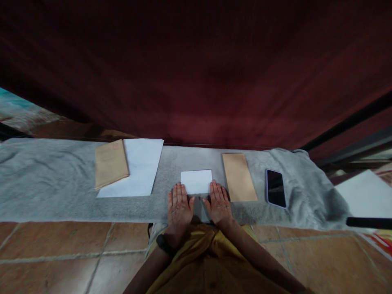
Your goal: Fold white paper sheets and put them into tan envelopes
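A small white sheet of paper (pixel 196 181), perhaps folded, lies flat on the grey cloth in front of me. My left hand (pixel 180 207) rests palm down with its fingers stretched out, the fingertips at the paper's lower left corner. Mirroring it, my right hand (pixel 219 206) lies flat at the lower right corner, fingers extended. Neither hand grips anything. Just right of my right hand is a brown paper envelope (pixel 239 177). Over to the left, a stack of brown envelopes (pixel 110 164) overlaps larger white sheets (pixel 141 169).
The grey cloth (pixel 55 179) covers a long, narrow surface, wrinkled at both ends. A phone (pixel 275 188) with a dark screen lies to the right. Behind hangs a dark red curtain (pixel 202 90). White paper (pixel 367 194) and a black bar (pixel 369 222) are at far right.
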A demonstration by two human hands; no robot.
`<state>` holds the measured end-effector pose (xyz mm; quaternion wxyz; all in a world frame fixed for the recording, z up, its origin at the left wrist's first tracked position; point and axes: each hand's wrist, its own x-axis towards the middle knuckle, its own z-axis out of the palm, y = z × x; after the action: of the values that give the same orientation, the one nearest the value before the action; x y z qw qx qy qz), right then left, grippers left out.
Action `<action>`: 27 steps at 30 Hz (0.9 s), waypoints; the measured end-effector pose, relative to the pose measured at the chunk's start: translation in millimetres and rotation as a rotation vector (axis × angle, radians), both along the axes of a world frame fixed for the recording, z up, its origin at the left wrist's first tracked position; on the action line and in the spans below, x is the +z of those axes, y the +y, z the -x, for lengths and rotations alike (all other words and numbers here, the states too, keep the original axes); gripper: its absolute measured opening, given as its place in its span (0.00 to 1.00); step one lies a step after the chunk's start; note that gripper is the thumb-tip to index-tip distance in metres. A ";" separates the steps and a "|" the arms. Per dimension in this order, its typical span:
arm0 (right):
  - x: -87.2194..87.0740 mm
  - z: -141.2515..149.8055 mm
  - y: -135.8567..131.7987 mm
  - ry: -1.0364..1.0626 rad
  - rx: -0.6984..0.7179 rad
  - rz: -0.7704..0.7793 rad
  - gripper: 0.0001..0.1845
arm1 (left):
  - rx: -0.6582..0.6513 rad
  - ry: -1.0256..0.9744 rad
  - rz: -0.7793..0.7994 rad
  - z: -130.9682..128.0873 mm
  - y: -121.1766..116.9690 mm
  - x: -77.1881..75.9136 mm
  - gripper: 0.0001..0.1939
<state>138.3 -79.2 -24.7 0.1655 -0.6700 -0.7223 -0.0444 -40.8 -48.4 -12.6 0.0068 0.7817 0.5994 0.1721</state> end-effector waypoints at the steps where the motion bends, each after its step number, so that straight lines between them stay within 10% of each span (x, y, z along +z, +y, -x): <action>1: 0.6 0.5 0.1 0.001 -0.002 0.004 0.36 | -0.004 -0.003 0.002 -2.5 1.3 1.4 0.33; 11: 0.0 0.2 0.1 -0.021 -0.006 0.055 0.36 | -0.395 -0.015 0.101 -54.3 21.9 2.2 0.32; 27: 4.8 -0.3 5.3 0.033 -0.031 0.018 0.30 | -0.149 -0.026 0.070 -28.6 44.5 -3.9 0.31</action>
<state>138.6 -73.9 -19.9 0.1707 -0.6832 -0.7094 -0.0291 -12.2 -3.8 -16.5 0.0547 0.8211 0.5452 0.1602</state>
